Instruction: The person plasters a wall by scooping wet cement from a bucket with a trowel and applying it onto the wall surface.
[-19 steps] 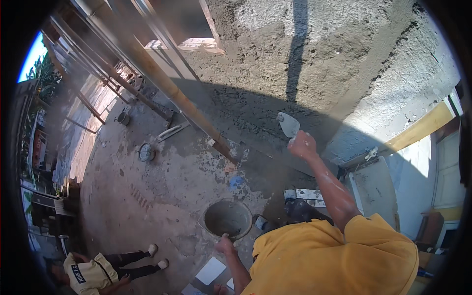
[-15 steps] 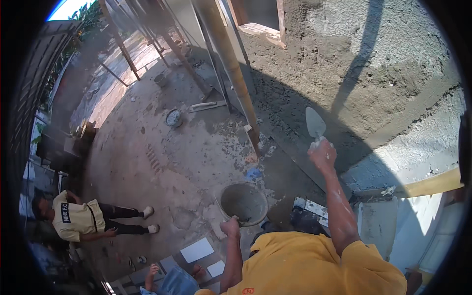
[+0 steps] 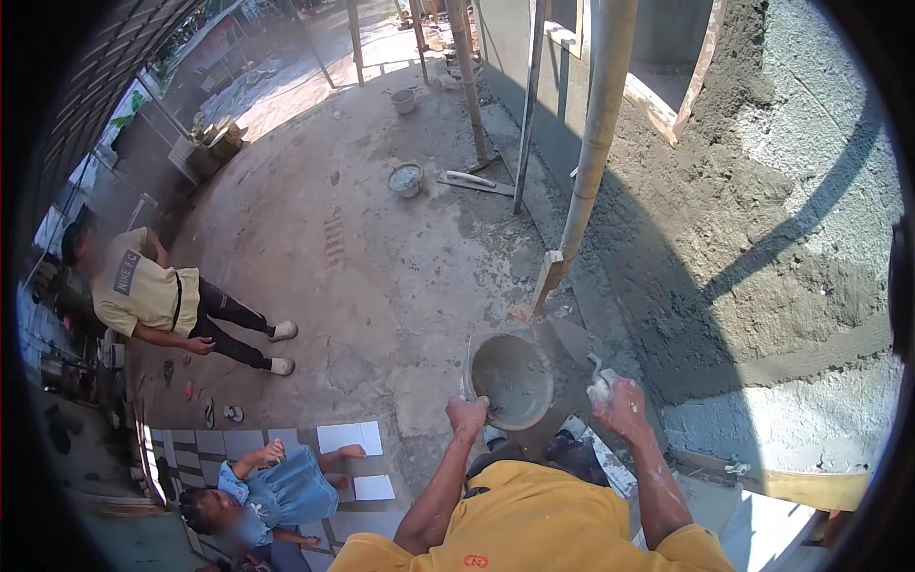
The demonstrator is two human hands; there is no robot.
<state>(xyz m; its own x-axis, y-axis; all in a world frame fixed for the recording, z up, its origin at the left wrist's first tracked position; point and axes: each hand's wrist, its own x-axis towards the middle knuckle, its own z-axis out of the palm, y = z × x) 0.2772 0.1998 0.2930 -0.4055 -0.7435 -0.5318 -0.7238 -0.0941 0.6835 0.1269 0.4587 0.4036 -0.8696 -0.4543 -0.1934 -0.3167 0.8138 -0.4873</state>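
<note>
My left hand (image 3: 467,415) grips the rim of a round, mortar-stained bucket (image 3: 510,367) hanging low in front of me. On the bucket's right, my right hand (image 3: 618,405) is closed on the mortar-smeared handle of a trowel (image 3: 570,343), its blade angled forward toward the foot of a bamboo pole (image 3: 593,153). Further right stands a wall (image 3: 753,238) with rough wet mortar over part of it and a paler textured coat beside it, half in shade.
A person (image 3: 152,281) in pale yellow stands at left; another person (image 3: 286,481) in blue is on tiles (image 3: 229,448) at lower left. Further poles (image 3: 529,124), a small bucket (image 3: 404,179), a long-handled float (image 3: 472,181) and another pail (image 3: 403,100) occupy the concrete yard (image 3: 362,286).
The view has swung left toward the yard. My right hand and trowel have dropped from near the wall to beside the bucket, which my left hand still holds.
</note>
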